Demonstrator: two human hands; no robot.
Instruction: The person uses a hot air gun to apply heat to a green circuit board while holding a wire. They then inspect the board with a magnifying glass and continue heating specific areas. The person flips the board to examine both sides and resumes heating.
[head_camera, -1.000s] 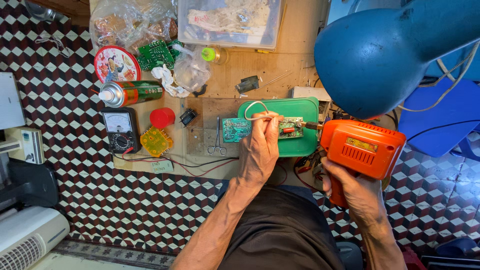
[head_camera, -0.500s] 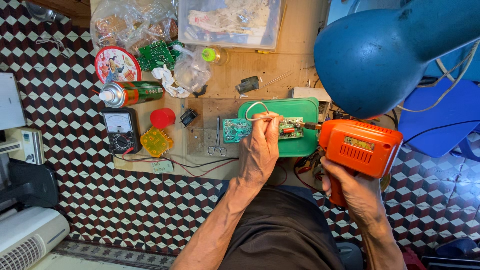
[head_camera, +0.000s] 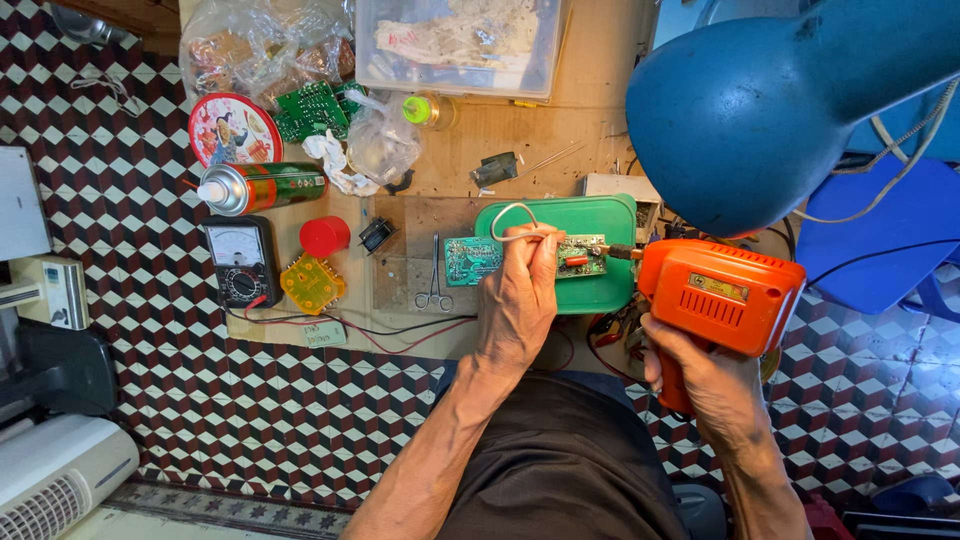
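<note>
My left hand (head_camera: 518, 296) rests on a green circuit board (head_camera: 473, 259) that lies on a green plastic lid (head_camera: 600, 222). Its fingers pinch a thin loop of solder wire (head_camera: 508, 216). My right hand (head_camera: 700, 385) grips the handle of an orange soldering gun (head_camera: 722, 292). The gun's tip touches the right end of the board, next to my left fingers. Part of the board is hidden under my left hand.
On the wooden bench: small scissors (head_camera: 433, 285), a black analog multimeter (head_camera: 241, 260) with red leads, a yellow part (head_camera: 312, 284), a red cap (head_camera: 324, 236), a spray can (head_camera: 262, 187), a round tin (head_camera: 234, 130), plastic bags and a clear box (head_camera: 455, 40). A blue lamp shade (head_camera: 760, 100) hangs at right.
</note>
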